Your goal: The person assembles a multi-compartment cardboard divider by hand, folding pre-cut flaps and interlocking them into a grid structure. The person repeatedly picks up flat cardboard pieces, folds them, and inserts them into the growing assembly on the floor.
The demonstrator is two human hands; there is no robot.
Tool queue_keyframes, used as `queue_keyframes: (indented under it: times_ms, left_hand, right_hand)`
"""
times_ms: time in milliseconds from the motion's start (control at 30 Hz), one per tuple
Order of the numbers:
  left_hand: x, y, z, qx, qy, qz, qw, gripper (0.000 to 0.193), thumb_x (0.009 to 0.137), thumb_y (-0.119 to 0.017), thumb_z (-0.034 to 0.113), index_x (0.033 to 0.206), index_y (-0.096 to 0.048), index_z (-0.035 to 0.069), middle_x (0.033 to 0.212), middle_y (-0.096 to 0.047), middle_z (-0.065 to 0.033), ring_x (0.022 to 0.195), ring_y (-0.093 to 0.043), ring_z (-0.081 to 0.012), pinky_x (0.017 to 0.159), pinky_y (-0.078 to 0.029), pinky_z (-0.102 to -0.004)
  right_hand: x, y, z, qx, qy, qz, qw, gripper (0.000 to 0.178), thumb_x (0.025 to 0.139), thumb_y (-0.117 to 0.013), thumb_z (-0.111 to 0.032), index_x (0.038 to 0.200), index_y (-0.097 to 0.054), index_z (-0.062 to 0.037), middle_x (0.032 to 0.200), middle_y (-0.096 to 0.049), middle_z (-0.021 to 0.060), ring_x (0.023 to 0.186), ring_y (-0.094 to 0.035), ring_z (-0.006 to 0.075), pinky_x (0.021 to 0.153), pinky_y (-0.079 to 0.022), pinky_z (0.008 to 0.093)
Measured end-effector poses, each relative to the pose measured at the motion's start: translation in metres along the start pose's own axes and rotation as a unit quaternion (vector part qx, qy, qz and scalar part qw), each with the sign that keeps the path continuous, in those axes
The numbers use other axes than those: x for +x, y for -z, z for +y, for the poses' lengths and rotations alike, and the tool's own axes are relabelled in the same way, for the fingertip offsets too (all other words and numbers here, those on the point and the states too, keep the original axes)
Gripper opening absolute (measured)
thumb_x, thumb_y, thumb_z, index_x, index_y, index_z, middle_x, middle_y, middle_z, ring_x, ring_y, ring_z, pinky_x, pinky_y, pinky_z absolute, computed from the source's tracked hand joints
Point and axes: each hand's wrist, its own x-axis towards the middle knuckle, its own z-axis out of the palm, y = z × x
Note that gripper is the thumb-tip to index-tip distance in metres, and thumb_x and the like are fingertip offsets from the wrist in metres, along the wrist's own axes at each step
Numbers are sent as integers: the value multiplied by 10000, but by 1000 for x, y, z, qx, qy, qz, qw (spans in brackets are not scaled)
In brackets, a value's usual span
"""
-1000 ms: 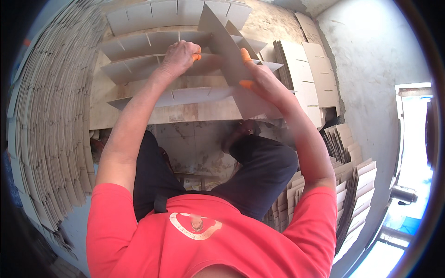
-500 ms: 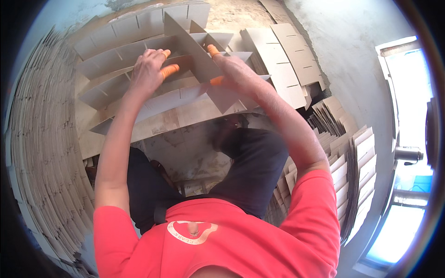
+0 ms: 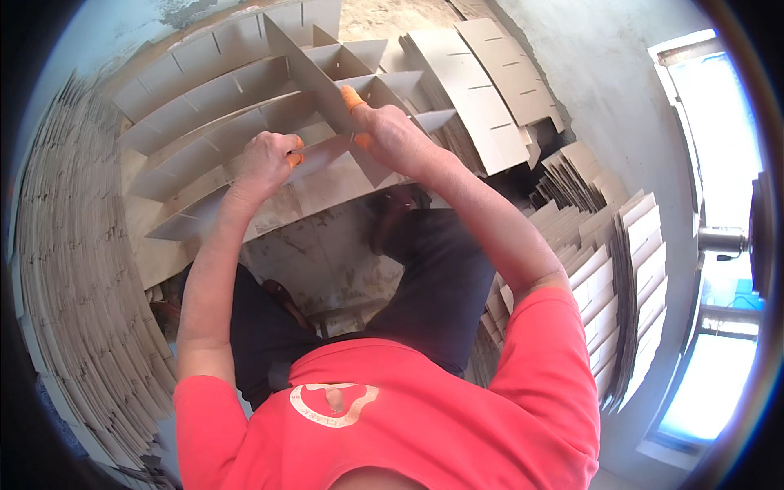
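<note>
Several long slotted cardboard strips (image 3: 245, 86) stand on edge in rows, crossed by a cardboard divider (image 3: 304, 67) that runs from far to near. My left hand (image 3: 271, 163) pinches the top edge of the nearest long strip (image 3: 193, 214) between thumb and fingers. At the near part of the crossing divider, my right hand (image 3: 394, 137) grips around its junction with that strip, thumb and fingers on either side. Orange covers wrap fingertips on both hands. My right palm hides part of the joint, so how far the slots are pushed together cannot be seen.
The strips stand on a low board surface (image 3: 298, 206). A tall stack of flat cardboard (image 3: 77, 269) rises along the left. Slotted sheets (image 3: 474, 90) lie at the far right, with more cardboard bundles (image 3: 641, 278) beside my right arm, near the wall.
My left hand has come nearer, from among the middle strips to the nearest strip, and its fingers have closed. My right hand has shifted slightly nearer along the divider. The view has shifted a little.
</note>
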Motion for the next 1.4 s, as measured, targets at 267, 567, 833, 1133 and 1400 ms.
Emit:
queue_keyframes:
  times_ms: [267, 567, 833, 1133, 1400]
  left_hand:
    - [7, 0, -3, -57, -1, -50, 997, 217, 701, -732, 125, 865, -674, -6, 685, -607, -190, 580, -591, -286, 580, -452, -354]
    - [50, 27, -23, 167, -79, 166, 969, 280, 699, -758, 214, 887, -671, 25, 868, -640, -204, 796, -625, -346, 695, -490, -421]
    - [45, 12, -51, 106, 39, 19, 993, 183, 717, -712, 126, 769, -605, -13, 739, -600, -243, 796, -597, -426, 686, -475, -490]
    - [46, 8, -61, 94, 26, 35, 995, 169, 703, -675, 85, 708, -564, -42, 716, -573, -250, 773, -583, -432, 670, -473, -494]
    - [52, 15, -65, 108, 10, 27, 994, 194, 708, -670, 81, 658, -526, -40, 695, -554, -242, 759, -566, -433, 646, -454, -490]
  right_hand:
    - [-5, -13, 13, -20, -9, -16, 1000, 664, 744, -507, 35, 1365, -283, 105, 702, -563, 235, 630, -584, 366, 556, -454, 435]
    - [-12, -21, 18, 32, 43, 18, 998, 703, 747, -539, -5, 1397, -274, 36, 682, -566, 202, 625, -574, 378, 528, -424, 451]
    - [-20, -17, 12, 72, 42, 48, 995, 713, 790, -540, 33, 1438, -251, -41, 784, -593, 242, 689, -580, 408, 595, -432, 472]
    - [-9, -9, -6, 37, -78, -30, 996, 684, 810, -556, -3, 1427, -259, -20, 740, -587, 260, 697, -588, 417, 611, -447, 464]
    - [-9, -19, 12, 19, -34, -19, 999, 620, 828, -553, -18, 1397, -307, -8, 763, -596, 273, 725, -605, 419, 624, -460, 481]
